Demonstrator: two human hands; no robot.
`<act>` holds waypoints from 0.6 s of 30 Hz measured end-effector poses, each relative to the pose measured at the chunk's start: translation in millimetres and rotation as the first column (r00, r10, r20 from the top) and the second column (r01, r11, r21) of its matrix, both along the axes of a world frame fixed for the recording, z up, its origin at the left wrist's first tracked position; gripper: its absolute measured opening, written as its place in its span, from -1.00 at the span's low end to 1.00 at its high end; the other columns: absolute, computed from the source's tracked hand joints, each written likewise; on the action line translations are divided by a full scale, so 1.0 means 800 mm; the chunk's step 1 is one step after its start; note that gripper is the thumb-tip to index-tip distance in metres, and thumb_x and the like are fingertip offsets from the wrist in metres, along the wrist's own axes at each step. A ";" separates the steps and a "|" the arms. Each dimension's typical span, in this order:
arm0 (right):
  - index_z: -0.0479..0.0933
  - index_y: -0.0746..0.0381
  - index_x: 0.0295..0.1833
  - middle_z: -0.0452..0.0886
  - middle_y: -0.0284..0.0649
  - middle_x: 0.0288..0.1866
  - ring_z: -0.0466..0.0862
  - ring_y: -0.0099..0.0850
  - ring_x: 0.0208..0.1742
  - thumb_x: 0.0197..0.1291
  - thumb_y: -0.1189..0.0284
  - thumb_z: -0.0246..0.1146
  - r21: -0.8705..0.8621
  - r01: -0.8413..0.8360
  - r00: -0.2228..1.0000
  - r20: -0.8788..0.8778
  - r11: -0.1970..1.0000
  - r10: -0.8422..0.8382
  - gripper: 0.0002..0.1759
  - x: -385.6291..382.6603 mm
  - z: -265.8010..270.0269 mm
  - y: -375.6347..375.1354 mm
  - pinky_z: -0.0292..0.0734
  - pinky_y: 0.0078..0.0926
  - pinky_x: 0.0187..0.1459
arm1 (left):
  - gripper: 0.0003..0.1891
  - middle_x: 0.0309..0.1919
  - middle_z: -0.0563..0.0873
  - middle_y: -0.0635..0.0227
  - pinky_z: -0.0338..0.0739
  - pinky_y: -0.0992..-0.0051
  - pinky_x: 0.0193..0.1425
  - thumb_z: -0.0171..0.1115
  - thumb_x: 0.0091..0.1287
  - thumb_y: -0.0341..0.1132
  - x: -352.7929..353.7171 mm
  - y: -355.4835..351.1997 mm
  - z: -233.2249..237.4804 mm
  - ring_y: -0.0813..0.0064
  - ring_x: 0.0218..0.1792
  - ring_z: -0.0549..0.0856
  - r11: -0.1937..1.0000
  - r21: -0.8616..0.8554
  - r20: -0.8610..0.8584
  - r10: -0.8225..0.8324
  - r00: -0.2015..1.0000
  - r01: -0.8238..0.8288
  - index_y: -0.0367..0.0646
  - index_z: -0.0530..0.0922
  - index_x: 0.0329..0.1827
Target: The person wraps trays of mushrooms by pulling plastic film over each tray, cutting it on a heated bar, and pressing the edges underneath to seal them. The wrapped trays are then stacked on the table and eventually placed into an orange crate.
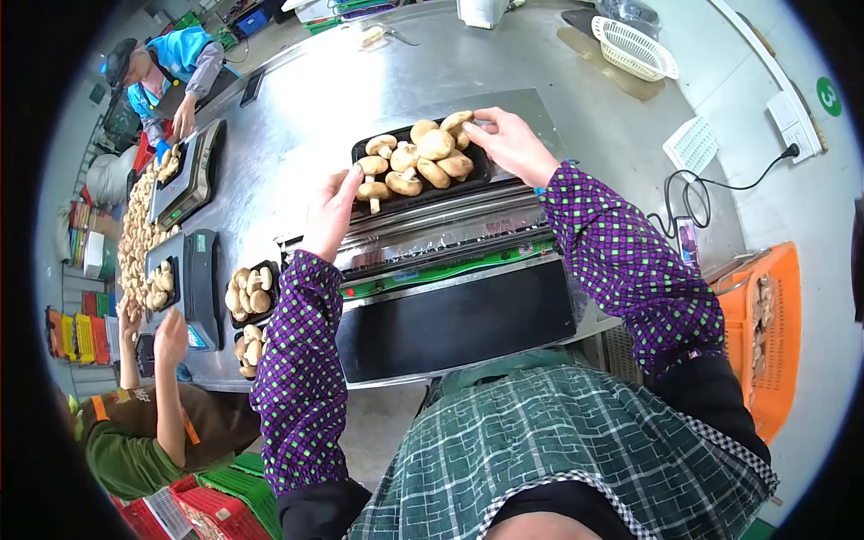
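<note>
A black tray [487, 168] heaped with pale tan mushrooms [435, 145] rests at the back of a wrapping machine [432, 234] with clear film. My left hand [331, 212] is at the tray's left end, its thumb and fingers closed about the edge beside the nearest mushrooms. At the opposite end, my right hand [511, 144] pinches a mushroom [456, 120] at the upper right corner of the heap. The undersides of my fingers are partly hidden. Two smaller mushroom trays [273, 310] stand left of the machine, partly behind my left sleeve.
At left, two co-workers handle mushrooms by scales [200, 171] and a long mushroom pile [135, 243]. A white basket [634, 49] lies at the back right. A black cable [747, 185] runs from the wall socket, above an orange crate [781, 342].
</note>
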State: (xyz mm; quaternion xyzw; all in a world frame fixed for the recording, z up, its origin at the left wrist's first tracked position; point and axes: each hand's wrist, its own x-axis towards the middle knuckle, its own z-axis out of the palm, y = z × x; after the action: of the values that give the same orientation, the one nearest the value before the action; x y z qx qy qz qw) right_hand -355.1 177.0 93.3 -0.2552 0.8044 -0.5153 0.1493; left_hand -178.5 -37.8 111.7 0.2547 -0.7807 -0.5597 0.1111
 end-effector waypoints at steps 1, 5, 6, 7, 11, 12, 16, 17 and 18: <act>0.41 0.43 0.11 0.60 -0.02 -0.16 0.61 -0.31 -0.12 0.14 0.17 0.21 -0.001 0.006 1.000 0.008 1.000 -0.006 -0.41 0.001 0.000 -0.001 0.48 -0.45 -0.06 | -0.43 -0.06 0.63 0.04 0.37 0.49 0.14 0.11 0.31 -0.02 0.001 0.001 0.005 0.38 0.01 0.57 1.000 -0.025 0.010 -0.005 1.000 0.005 -0.45 0.46 0.08; 0.36 0.42 0.15 0.57 0.02 -0.08 0.61 -0.27 -0.09 0.17 0.17 0.20 0.038 -0.029 0.999 -0.037 0.999 0.030 -0.40 -0.002 -0.012 0.009 0.48 -0.43 -0.03 | -0.41 0.00 0.58 0.01 0.37 0.47 0.15 0.10 0.31 -0.01 0.004 -0.006 -0.012 0.33 0.04 0.55 1.000 0.012 -0.005 -0.021 1.000 0.021 -0.44 0.42 0.12; 0.41 0.40 0.10 0.59 0.01 -0.13 0.62 -0.27 -0.13 0.17 0.16 0.19 0.019 -0.001 0.991 -0.134 1.000 0.003 -0.44 0.004 -0.004 0.023 0.49 -0.41 -0.07 | -0.45 0.00 0.58 0.01 0.38 0.44 0.14 0.09 0.32 -0.04 0.014 -0.017 -0.022 0.28 0.06 0.54 0.995 -0.096 -0.040 -0.003 0.999 -0.001 -0.41 0.41 0.12; 0.45 0.37 0.06 0.61 0.00 -0.19 0.64 -0.27 -0.17 0.17 0.15 0.19 -0.006 0.029 0.973 -0.230 1.000 -0.029 -0.48 0.015 0.012 0.045 0.51 -0.40 -0.11 | -0.50 -0.04 0.58 0.01 0.40 0.41 0.11 0.11 0.31 -0.09 0.033 -0.012 0.000 0.26 0.05 0.54 0.937 -0.349 -0.025 0.011 1.000 -0.019 -0.38 0.43 0.10; 0.57 0.28 -0.53 0.55 -0.08 -0.62 0.62 -0.15 -0.46 0.08 -0.01 0.18 0.629 0.089 0.967 -0.239 0.772 0.084 -0.48 0.047 0.039 0.142 0.48 -0.26 -0.38 | -0.60 -0.61 0.63 0.07 0.53 0.29 -0.36 0.24 0.13 -0.02 0.108 -0.031 -0.003 0.17 -0.52 0.66 0.425 -0.887 0.289 0.210 0.934 0.179 -0.26 0.61 -0.53; 0.56 0.29 -0.58 0.54 -0.08 -0.64 0.61 -0.13 -0.47 0.06 -0.03 0.18 0.710 0.061 0.962 -0.229 0.702 0.149 -0.45 0.054 0.035 0.141 0.47 -0.25 -0.39 | -0.56 -0.67 0.60 0.08 0.52 0.30 -0.40 0.25 0.10 0.02 0.108 -0.025 -0.008 0.16 -0.57 0.64 0.391 -0.892 0.322 0.196 0.926 0.227 -0.25 0.58 -0.63; 0.55 0.33 -0.59 0.54 -0.06 -0.61 0.60 -0.15 -0.46 0.03 0.04 0.22 0.684 -0.005 0.974 -0.162 0.729 0.159 -0.49 0.063 0.029 0.112 0.46 -0.27 -0.39 | -0.58 -0.73 0.57 0.14 0.51 0.32 -0.41 0.18 0.11 0.01 0.075 -0.002 -0.006 0.19 -0.59 0.63 0.595 -0.732 0.448 0.056 0.892 0.331 -0.17 0.65 -0.66; 0.55 0.34 -0.57 0.53 -0.06 -0.60 0.60 -0.19 -0.47 0.04 0.10 0.23 0.614 -0.030 0.982 -0.128 0.789 0.137 -0.54 0.058 0.019 0.111 0.46 -0.28 -0.39 | -0.61 -0.73 0.58 0.15 0.51 0.32 -0.41 0.17 0.12 -0.01 0.070 0.000 -0.010 0.19 -0.59 0.63 0.684 -0.668 0.411 0.009 0.911 0.295 -0.15 0.67 -0.63; 0.52 0.35 -0.57 0.54 -0.08 -0.61 0.59 -0.26 -0.52 0.06 0.17 0.22 0.517 -0.095 0.990 -0.042 0.851 0.136 -0.58 0.056 0.021 0.117 0.46 -0.34 -0.43 | -0.65 -0.71 0.58 0.15 0.49 0.34 -0.42 0.15 0.14 -0.08 0.072 0.002 -0.006 0.17 -0.59 0.61 0.741 -0.607 0.445 0.018 0.895 0.287 -0.19 0.66 -0.59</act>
State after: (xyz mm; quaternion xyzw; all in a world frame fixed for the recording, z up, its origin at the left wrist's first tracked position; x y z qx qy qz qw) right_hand -310.2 270.9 110.4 -0.2736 0.9009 -0.2621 0.2117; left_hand -121.1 -36.1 106.9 0.2551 -0.9486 -0.1863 -0.0198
